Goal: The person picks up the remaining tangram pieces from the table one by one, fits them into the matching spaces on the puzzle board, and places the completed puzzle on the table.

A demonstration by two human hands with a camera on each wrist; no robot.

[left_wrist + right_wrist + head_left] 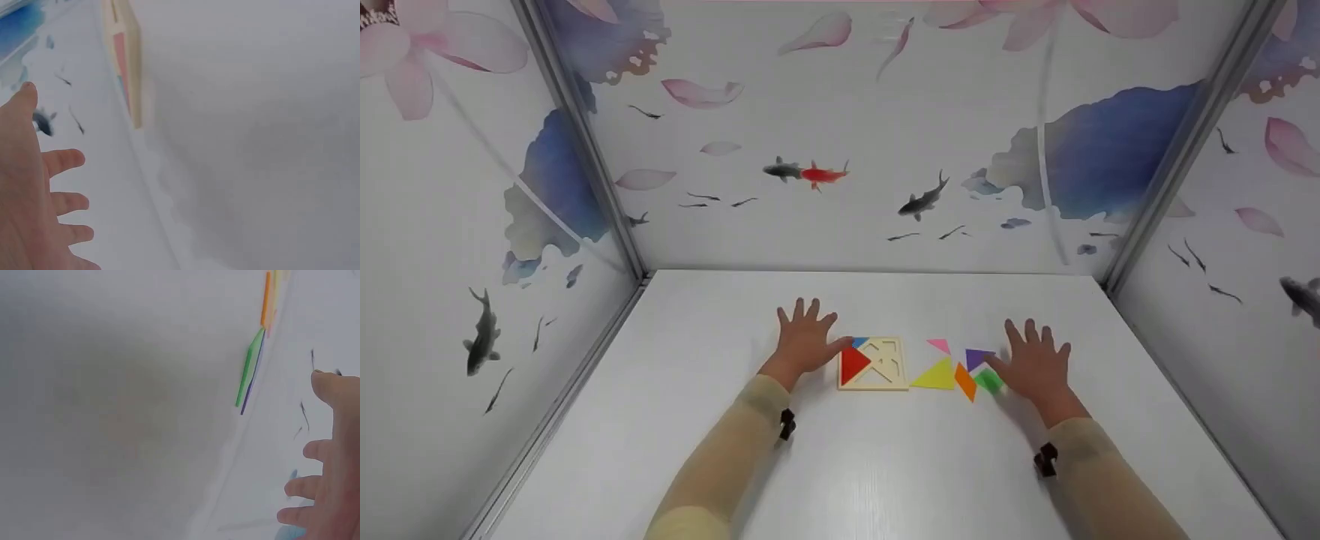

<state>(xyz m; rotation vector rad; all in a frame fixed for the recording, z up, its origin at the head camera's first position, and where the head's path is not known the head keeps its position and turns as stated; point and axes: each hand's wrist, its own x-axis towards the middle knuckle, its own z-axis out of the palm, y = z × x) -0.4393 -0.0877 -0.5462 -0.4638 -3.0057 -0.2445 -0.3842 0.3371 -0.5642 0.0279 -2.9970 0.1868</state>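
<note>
My left hand (806, 341) is spread beside a square wooden tangram tray (904, 375), its thumb near the tray's upper left corner. A red triangle (853, 363) and a blue piece (859, 342) lie in that tray. Over to the right, my right hand (1037, 364) has its fingers spread, with the thumb close to a purple triangle (977, 358) and a green piece (988, 381). Between hands and tray lie a pink triangle (940, 345), a yellow triangle (936, 374) and an orange parallelogram (965, 382). Neither hand holds anything.
The white table (877, 465) runs back to a wall (825, 232) printed with fish and petals. Side walls (427, 225) stand left and right, with metal posts (585, 142) at the corners. Each wrist wears a small black clip-like device (787, 424).
</note>
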